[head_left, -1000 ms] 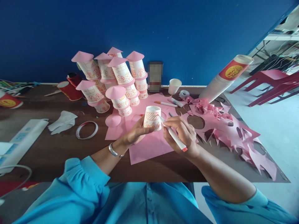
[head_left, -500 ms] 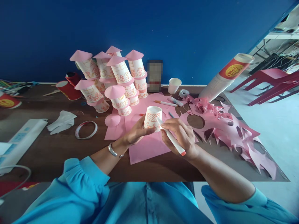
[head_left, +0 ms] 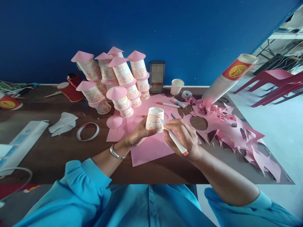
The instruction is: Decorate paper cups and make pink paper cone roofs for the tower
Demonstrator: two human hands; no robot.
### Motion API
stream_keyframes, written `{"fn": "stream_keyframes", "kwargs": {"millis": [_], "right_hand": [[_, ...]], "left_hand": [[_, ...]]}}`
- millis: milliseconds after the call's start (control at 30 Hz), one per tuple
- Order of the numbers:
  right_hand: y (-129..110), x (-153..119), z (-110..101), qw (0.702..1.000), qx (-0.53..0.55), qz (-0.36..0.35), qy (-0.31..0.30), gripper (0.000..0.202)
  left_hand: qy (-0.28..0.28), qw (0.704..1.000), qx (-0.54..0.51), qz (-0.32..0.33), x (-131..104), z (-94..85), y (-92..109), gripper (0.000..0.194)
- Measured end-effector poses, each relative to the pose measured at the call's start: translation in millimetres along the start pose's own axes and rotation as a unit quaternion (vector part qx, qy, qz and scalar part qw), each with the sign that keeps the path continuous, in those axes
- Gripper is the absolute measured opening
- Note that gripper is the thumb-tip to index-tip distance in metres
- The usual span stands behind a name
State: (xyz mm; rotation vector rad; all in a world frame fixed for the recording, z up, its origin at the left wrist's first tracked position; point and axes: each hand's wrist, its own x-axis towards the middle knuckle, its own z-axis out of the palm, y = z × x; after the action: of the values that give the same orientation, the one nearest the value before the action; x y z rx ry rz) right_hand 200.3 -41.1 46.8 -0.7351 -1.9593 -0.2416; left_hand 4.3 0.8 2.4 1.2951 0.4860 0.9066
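Between thumb and fingers, my left hand (head_left: 139, 134) holds a white paper cup (head_left: 151, 126) over pink paper (head_left: 151, 153). Orange-red flowers and a hatched panel are drawn on the cup's side. My right hand (head_left: 184, 137) is closed round a white marker (head_left: 176, 142) with an orange-red end, its tip at the cup's hatched panel. Behind and to the left stand several cup towers (head_left: 121, 72) with pink cone roofs and drawn flowers. A loose pink cone (head_left: 114, 122) lies on the paper beside them.
Cut pink scraps (head_left: 236, 135) cover the right side of the table. A tall stack of paper cups (head_left: 224, 82) leans there. One plain cup (head_left: 177, 87), a tape roll (head_left: 187, 94) and an orange-capped marker (head_left: 168, 104) lie behind my hands. A tape ring (head_left: 87, 131) and a power strip (head_left: 23, 143) are left.
The hatching in the cup's panel looks slightly denser, and the marker tip has shifted a little. Both hands keep their hold; the towers stand as before.
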Motion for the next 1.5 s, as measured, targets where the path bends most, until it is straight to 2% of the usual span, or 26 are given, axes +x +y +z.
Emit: {"fn": "stream_keyframes", "kwargs": {"millis": [367, 567, 733, 967, 1333, 1500], "right_hand": [[2, 0, 1, 1.000, 0.008, 0.008, -0.004, 0.021], [1, 1, 1, 1.000, 0.002, 0.010, -0.004, 0.021], [1, 1, 0, 1.000, 0.006, 0.007, -0.004, 0.022], [-2, -1, -2, 1.000, 0.003, -0.013, 0.004, 0.019], [-3, 0, 0, 1.000, -0.009, -0.009, 0.002, 0.020], [-3, 0, 1, 1.000, -0.009, -0.006, -0.001, 0.021]], "left_hand": [[0.001, 0.999, -0.030, 0.018, 2, 1.2, 2, 0.030], [0.026, 0.999, -0.038, 0.019, 1, -0.6, -1, 0.030], [0.013, 0.999, -0.035, 0.018, 2, -0.8, -2, 0.027], [0.037, 0.999, -0.021, 0.002, 1, -3.6, -5, 0.035], [0.020, 0.998, 0.056, 0.020, -3, -8.0, -9, 0.056], [0.016, 0.997, 0.062, 0.031, -3, -8.3, -10, 0.054]]}}
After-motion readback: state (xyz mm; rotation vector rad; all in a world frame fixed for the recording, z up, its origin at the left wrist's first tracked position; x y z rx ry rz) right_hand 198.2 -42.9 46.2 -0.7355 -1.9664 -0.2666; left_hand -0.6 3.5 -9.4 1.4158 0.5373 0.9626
